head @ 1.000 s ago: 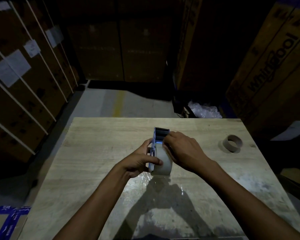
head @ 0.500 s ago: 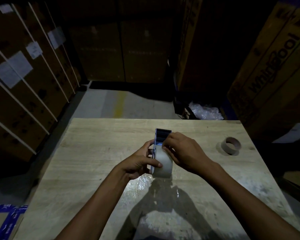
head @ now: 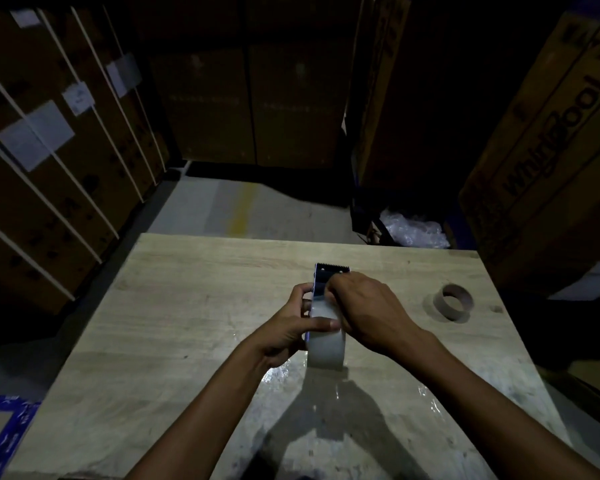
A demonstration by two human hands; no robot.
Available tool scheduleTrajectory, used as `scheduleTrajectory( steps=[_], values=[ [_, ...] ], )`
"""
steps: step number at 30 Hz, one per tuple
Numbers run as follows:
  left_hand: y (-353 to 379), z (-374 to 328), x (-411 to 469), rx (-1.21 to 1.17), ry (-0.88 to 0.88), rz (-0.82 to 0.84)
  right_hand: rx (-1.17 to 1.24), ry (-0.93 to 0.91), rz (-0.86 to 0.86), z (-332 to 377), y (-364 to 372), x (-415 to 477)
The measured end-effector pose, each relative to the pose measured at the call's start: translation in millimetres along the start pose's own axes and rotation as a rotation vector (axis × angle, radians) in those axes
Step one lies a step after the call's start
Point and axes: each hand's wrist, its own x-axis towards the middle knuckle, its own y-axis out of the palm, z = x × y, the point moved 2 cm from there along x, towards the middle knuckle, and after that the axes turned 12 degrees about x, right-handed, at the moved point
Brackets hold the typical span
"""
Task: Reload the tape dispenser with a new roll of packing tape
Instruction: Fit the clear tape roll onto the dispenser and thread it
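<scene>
A blue tape dispenser with a toothed blade at its far end stands on the wooden table, holding a clear roll of packing tape. My left hand grips the dispenser and roll from the left, thumb across the roll's top. My right hand rests over the roll's right side, its fingertips pinching at the tape just behind the blade. What the fingertips hold is hidden. An empty cardboard tape core lies on the table to the right.
Crumpled clear plastic film lies on the table near me. Tall cardboard boxes surround the table on the left, back and right. A bundle of plastic wrap sits on the floor beyond the far edge.
My right fingertips have slid forward along the top of the roll toward the blade. The left hand's hold is unchanged.
</scene>
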Motion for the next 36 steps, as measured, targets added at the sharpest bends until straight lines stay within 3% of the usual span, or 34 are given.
scheduleTrajectory(
  steps=[5,8,12,16,24,31,36],
  values=[
    [10.1,-12.7,0.7,0.024,-0.008,0.018,0.081,0.024,-0.068,-10.5,-7.1,-2.0],
    [14.6,-18.3,-0.2,0.108,0.009,0.064,0.152,0.048,-0.197,-16.7,-20.8,-0.1],
    [20.2,-20.6,3.7,0.073,0.06,0.089,0.016,-0.006,-0.257,-13.8,-35.8,3.6],
    [25.6,-32.7,6.6,0.038,0.117,-0.008,-0.029,-0.095,-0.144,-17.8,-43.1,5.7],
    [27.9,-51.5,12.7,0.305,0.287,-0.124,-0.132,-0.105,-0.015,-17.0,-52.7,14.5],
    [28.7,-53.6,13.9,0.273,0.266,-0.077,-0.15,-0.042,0.037,-10.8,-63.2,22.1],
    [28.9,-65.8,12.7,0.314,0.305,-0.03,-0.068,0.032,-0.031,-18.3,-69.7,35.7]
  ],
)
